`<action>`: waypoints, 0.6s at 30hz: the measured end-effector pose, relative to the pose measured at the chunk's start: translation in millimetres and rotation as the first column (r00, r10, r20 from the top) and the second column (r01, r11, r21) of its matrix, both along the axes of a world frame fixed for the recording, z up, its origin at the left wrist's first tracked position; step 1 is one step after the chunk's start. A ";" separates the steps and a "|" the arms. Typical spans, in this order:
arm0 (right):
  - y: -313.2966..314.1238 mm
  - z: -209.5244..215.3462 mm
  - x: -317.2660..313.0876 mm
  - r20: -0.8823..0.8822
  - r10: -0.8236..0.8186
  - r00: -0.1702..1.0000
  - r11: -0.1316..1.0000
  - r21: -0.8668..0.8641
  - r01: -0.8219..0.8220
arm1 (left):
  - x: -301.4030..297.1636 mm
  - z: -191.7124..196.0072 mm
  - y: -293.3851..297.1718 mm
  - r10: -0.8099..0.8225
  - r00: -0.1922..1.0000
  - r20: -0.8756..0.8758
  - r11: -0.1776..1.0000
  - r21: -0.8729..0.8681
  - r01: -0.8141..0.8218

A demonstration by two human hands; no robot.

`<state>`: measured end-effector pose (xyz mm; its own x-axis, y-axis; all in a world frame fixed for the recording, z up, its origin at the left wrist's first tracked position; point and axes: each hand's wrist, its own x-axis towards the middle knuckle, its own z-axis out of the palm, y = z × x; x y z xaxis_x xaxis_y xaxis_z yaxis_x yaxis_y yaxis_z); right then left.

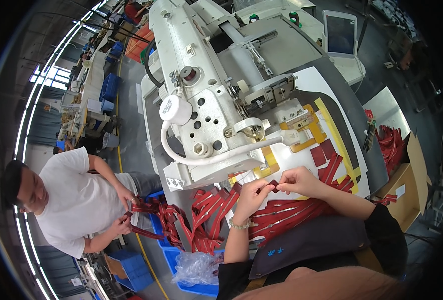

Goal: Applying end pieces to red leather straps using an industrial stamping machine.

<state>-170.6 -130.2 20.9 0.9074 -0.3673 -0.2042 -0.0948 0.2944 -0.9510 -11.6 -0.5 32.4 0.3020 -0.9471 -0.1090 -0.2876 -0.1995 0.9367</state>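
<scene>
So both hands are up front, pinching one small dark red strap piece (274, 187) between them: left hand (251, 196) grips its near end, right hand (296, 180) has fingertips closed on the other. It's held just above the counter (331, 90), in front of the big white sewing machine (206, 100). Piles of red straps (206, 215) lie under my wrists. Off to my left, another person (76, 200) handles similar straps.
</scene>
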 end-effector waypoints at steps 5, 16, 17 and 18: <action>-18.2 6.2 8.7 -0.030 0.160 0.987 0.981 -0.106 -0.162 | 5.0 3.2 -3.0 -0.048 0.998 -0.029 0.995 0.091 0.051; -40.5 -9.2 50.7 -0.163 -0.023 0.986 0.990 -0.141 -0.001 | -1.3 -19.3 15.0 0.256 0.827 0.501 0.964 -0.198 -0.178; -39.7 -10.8 53.6 -0.162 -0.025 0.986 0.990 -0.141 0.002 | 4.3 -21.8 18.6 0.277 0.800 0.533 0.959 -0.208 -0.194; -38.9 -12.7 56.5 -0.185 -0.005 0.983 0.988 -0.150 -0.023 | 10.4 -24.9 22.4 0.298 0.771 0.563 0.953 -0.219 -0.209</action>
